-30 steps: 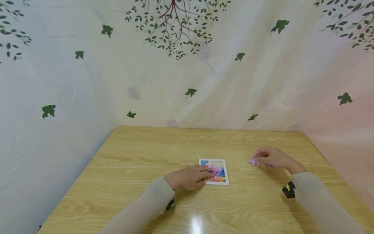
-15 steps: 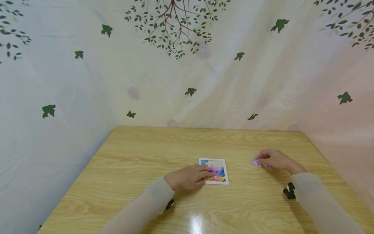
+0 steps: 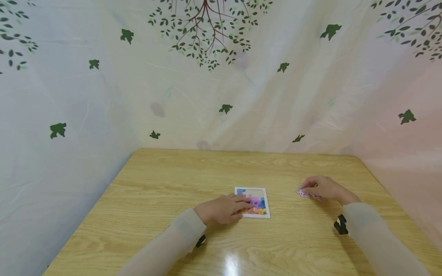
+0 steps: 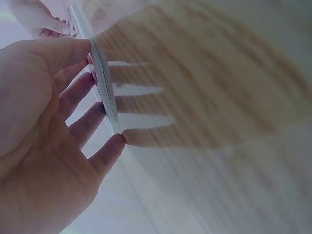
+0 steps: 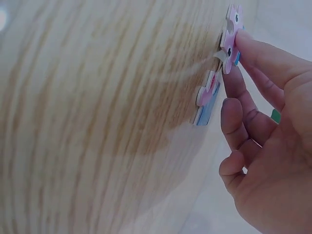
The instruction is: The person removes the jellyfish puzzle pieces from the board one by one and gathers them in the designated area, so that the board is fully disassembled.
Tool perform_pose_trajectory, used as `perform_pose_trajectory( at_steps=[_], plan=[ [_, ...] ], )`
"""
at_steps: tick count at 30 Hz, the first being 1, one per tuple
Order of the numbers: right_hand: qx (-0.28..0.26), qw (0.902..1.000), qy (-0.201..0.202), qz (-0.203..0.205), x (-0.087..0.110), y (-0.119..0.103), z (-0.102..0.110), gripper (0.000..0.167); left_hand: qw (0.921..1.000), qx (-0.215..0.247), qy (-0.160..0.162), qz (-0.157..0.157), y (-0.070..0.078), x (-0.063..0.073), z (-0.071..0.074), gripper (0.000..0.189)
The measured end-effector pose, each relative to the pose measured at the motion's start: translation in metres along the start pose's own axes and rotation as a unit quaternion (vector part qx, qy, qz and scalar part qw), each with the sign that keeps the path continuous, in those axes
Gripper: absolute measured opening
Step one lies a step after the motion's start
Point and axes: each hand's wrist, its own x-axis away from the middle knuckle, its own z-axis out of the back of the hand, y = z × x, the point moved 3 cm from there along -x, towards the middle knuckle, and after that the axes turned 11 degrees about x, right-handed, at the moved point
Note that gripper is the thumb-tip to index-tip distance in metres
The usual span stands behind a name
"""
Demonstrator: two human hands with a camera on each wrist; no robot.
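My left hand [image 3: 222, 209] lies over the left part of a white-framed jigsaw puzzle [image 3: 267, 203], fingers stretched across it. Pink, blue and yellow pieces fill much of the frame; a pale bare area shows along its top. In the left wrist view, the fingertips touch the thin board [image 4: 101, 73] at its edge. To the right of the puzzle, my right hand [image 3: 322, 187] pinches a pink jigsaw piece [image 5: 229, 48] printed with eyes between thumb and fingers. A pink and blue jigsaw piece [image 5: 208, 100] lies on the table close beside it, partly under that hand.
Both hands work over a wood-grain table [image 3: 179, 172]. A pale curtain [image 3: 193, 126] with leaf prints hangs behind it and along both sides. Black wrist cameras, such as the right one [image 3: 340, 225], sit under the sleeve cuffs.
The right hand has shifted slightly right and down with the pinched piece, which now appears closer to the other loose piece. The left hand has stayed on the puzzle.
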Motion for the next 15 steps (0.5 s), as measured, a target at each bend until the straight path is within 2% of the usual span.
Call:
perform_pose_trajectory(
  at_steps=[15],
  plan=[
    [0.010,0.9999,0.002,0.005,0.0001,0.0050,-0.0027,0.016,1.0000,-0.007,-0.001,0.000,0.0009,0.0009,-0.0008,0.051]
  ],
)
